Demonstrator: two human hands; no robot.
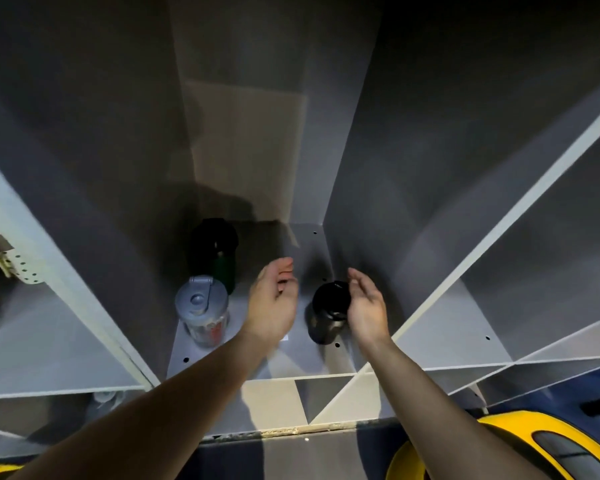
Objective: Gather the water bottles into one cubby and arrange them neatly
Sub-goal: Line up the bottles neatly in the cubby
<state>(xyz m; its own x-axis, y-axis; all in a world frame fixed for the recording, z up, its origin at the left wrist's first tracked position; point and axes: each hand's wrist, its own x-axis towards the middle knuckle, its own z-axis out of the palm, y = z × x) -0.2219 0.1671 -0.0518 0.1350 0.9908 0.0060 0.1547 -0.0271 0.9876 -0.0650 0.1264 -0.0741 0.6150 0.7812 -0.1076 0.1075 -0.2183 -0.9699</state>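
Three bottles stand upright on the floor of the middle cubby point(293, 362). A clear bottle with a grey flip lid point(202, 310) is at the front left. Behind it, in shadow, stands a dark green bottle with a black cap point(219, 254). A black bottle point(328, 311) is at the front right. My right hand point(366, 304) hovers just right of the black bottle, fingers apart, fingertips near its cap. My left hand point(274, 303) is open between the clear and black bottles, holding nothing.
Grey divider walls rise on both sides of the cubby. Neighbouring cubbies point(499, 323) lie right and left; a perforated metal piece point(21, 268) hangs in the left one. A yellow object point(520, 445) sits below at lower right.
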